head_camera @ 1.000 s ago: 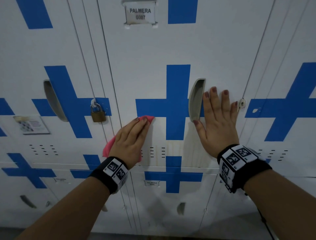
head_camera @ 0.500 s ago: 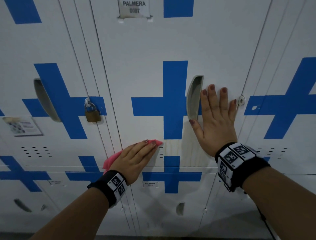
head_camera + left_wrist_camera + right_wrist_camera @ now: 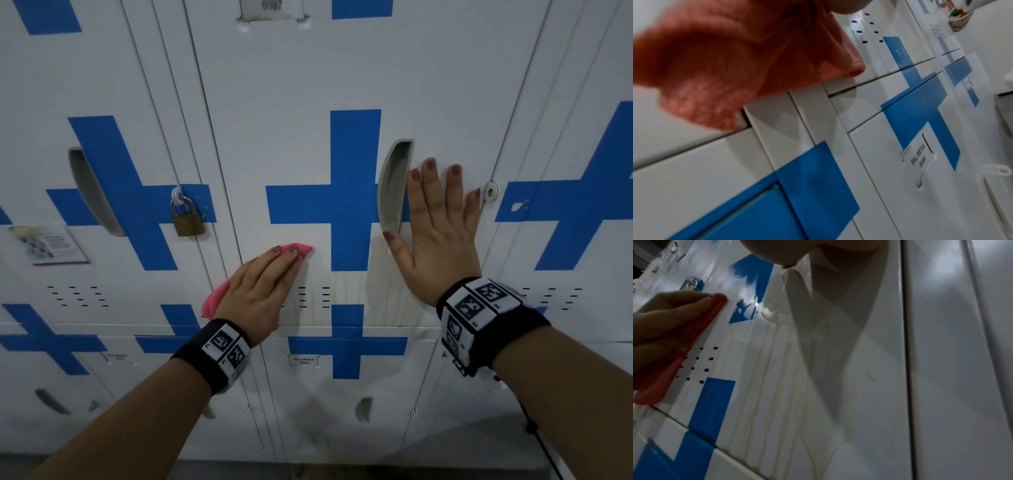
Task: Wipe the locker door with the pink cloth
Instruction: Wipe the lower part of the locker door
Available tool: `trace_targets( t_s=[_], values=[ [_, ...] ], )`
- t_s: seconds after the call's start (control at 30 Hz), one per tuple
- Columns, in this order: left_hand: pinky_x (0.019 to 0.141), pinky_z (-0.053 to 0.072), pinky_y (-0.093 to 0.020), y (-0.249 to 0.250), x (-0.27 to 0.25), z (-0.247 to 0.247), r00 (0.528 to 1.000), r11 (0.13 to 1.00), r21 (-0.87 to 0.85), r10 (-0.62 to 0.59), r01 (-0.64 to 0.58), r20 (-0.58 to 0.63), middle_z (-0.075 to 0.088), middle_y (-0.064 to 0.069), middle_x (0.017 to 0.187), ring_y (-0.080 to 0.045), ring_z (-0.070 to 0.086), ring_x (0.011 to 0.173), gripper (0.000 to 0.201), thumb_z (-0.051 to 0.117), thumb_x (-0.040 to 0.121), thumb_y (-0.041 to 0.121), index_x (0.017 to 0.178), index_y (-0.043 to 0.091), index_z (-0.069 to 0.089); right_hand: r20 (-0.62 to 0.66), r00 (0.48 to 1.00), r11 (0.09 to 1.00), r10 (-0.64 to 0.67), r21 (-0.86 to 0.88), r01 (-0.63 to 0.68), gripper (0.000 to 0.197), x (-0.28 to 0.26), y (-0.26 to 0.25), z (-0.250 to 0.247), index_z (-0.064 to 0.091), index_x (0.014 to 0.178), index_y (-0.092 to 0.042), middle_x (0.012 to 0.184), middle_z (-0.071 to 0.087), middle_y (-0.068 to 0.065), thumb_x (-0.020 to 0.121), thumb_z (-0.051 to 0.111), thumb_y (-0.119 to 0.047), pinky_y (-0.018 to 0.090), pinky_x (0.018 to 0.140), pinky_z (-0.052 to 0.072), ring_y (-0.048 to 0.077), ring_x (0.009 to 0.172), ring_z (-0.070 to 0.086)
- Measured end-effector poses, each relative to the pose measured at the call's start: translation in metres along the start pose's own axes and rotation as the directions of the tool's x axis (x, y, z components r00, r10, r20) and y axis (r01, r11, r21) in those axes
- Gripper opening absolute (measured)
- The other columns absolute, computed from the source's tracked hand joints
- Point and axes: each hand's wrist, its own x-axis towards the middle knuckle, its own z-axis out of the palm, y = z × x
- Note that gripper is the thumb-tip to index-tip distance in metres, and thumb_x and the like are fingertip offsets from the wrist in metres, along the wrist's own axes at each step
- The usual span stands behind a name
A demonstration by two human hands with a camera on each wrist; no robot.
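The white locker door [image 3: 274, 120] carries a blue cross [image 3: 352, 205] and a grey recessed handle [image 3: 394, 185]. My left hand [image 3: 263, 284] lies flat with straight fingers on the pink cloth [image 3: 215, 298], pressing it against the door's lower left, beside the vent slots [image 3: 313, 296]. The cloth [image 3: 725, 65] bunches under the palm in the left wrist view and shows again as the cloth [image 3: 674, 353] under the fingers in the right wrist view. My right hand [image 3: 442, 226] rests flat on the door, right of the handle. Pale drip streaks [image 3: 777, 369] run down the door.
A brass padlock [image 3: 187, 219] hangs on the locker to the left, which also has a paper notice [image 3: 48, 244]. A small hasp [image 3: 490, 192] sits right of my right hand. Lower lockers with blue crosses and a name plate [image 3: 303, 360] lie below.
My left hand slid the cloth down the door and then back up a little toward the cross. My right hand has stayed flat beside the handle.
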Motion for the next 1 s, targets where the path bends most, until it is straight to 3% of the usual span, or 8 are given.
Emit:
trace_targets(
  t_s=[0.1, 0.27, 0.4, 0.5, 0.6, 0.73, 0.87, 1.0],
  values=[
    [0.113, 0.012, -0.041, -0.003, -0.004, 0.007, 0.996, 0.996, 0.021, 0.086, -0.086, -0.034, 0.016, -0.008, 0.150, -0.027, 0.014, 0.137, 0.107, 0.068, 0.066, 0.010, 0.150, 0.011, 0.002, 0.001, 1.000, 1.000, 0.000, -0.006, 0.000, 0.071, 0.000, 0.000, 0.000, -0.005, 0.149, -0.016, 0.156, -0.007, 0.002, 0.094, 0.024, -0.051, 0.042, 0.112, -0.016, 0.019, 0.140, -0.022],
    [0.112, 0.010, -0.043, 0.000, -0.017, 0.019, 0.972, 0.971, 0.066, 0.225, -0.230, 0.069, -0.006, -0.007, 0.158, -0.027, 0.000, 0.144, 0.106, 0.062, 0.068, 0.011, 0.150, 0.011, -0.005, -0.007, 1.000, 1.000, -0.001, -0.012, 0.001, 0.072, 0.000, 0.000, 0.001, -0.005, 0.150, -0.016, 0.156, -0.010, -0.001, 0.094, 0.025, -0.050, 0.043, 0.113, -0.016, 0.019, 0.140, -0.021],
    [0.115, 0.000, -0.040, 0.003, -0.027, 0.027, 0.930, 0.940, 0.077, 0.313, -0.332, 0.195, 0.014, -0.009, 0.155, -0.028, 0.003, 0.140, 0.114, 0.070, 0.065, 0.010, 0.149, 0.010, -0.007, -0.017, 1.000, 1.000, -0.004, -0.015, 0.004, 0.072, 0.000, 0.001, 0.003, -0.008, 0.149, -0.017, 0.153, -0.021, -0.008, 0.094, 0.026, -0.049, 0.043, 0.112, -0.016, 0.020, 0.141, -0.022],
    [0.115, -0.004, -0.039, -0.001, -0.030, 0.029, 0.911, 0.922, 0.069, 0.363, -0.382, 0.196, -0.011, -0.007, 0.158, -0.026, -0.007, 0.144, 0.102, 0.061, 0.071, 0.010, 0.149, 0.012, -0.005, -0.019, 1.000, 1.000, -0.004, -0.011, 0.003, 0.072, 0.000, 0.001, 0.003, -0.010, 0.149, -0.018, 0.152, -0.027, -0.010, 0.094, 0.023, -0.051, 0.042, 0.112, -0.017, 0.019, 0.141, -0.022],
    [0.115, 0.001, -0.040, -0.005, -0.027, 0.024, 0.920, 0.929, 0.071, 0.346, -0.364, 0.185, -0.010, -0.006, 0.158, -0.025, -0.015, 0.143, 0.104, 0.063, 0.071, 0.011, 0.149, 0.012, -0.006, -0.015, 1.000, 1.000, -0.002, -0.011, 0.002, 0.072, 0.000, 0.001, 0.003, -0.012, 0.148, -0.020, 0.151, -0.028, -0.010, 0.094, 0.022, -0.051, 0.041, 0.112, -0.017, 0.019, 0.141, -0.023],
    [0.117, -0.007, -0.042, -0.007, -0.022, 0.018, 0.973, 0.970, 0.094, 0.219, -0.225, 0.068, -0.013, -0.006, 0.157, -0.026, -0.013, 0.144, 0.101, 0.058, 0.071, 0.011, 0.150, 0.012, -0.006, -0.013, 1.000, 1.000, -0.001, -0.013, 0.001, 0.072, 0.000, 0.001, 0.004, -0.012, 0.148, -0.020, 0.152, -0.027, -0.010, 0.094, 0.024, -0.051, 0.042, 0.112, -0.018, 0.019, 0.140, -0.023],
    [0.117, -0.008, -0.043, 0.003, -0.021, 0.022, 0.995, 0.993, 0.069, 0.099, -0.097, -0.028, 0.003, -0.008, 0.154, -0.026, -0.012, 0.144, 0.096, 0.052, 0.073, 0.012, 0.150, 0.011, -0.006, -0.022, 1.000, 1.000, 0.003, -0.021, -0.003, 0.073, -0.001, 0.001, 0.005, -0.012, 0.148, -0.019, 0.153, -0.019, -0.008, 0.094, 0.026, -0.050, 0.042, 0.112, -0.017, 0.019, 0.140, -0.022],
    [0.116, -0.008, -0.043, -0.003, -0.027, 0.029, 0.973, 0.970, 0.079, 0.229, -0.230, 0.030, -0.012, -0.008, 0.157, -0.028, -0.012, 0.144, 0.084, 0.037, 0.078, 0.017, 0.149, 0.010, -0.008, -0.037, 0.999, 1.000, 0.005, -0.020, -0.006, 0.073, 0.001, 0.000, 0.005, -0.010, 0.149, -0.018, 0.155, -0.010, -0.004, 0.094, 0.027, -0.049, 0.041, 0.112, -0.017, 0.019, 0.140, -0.022]
  ],
)
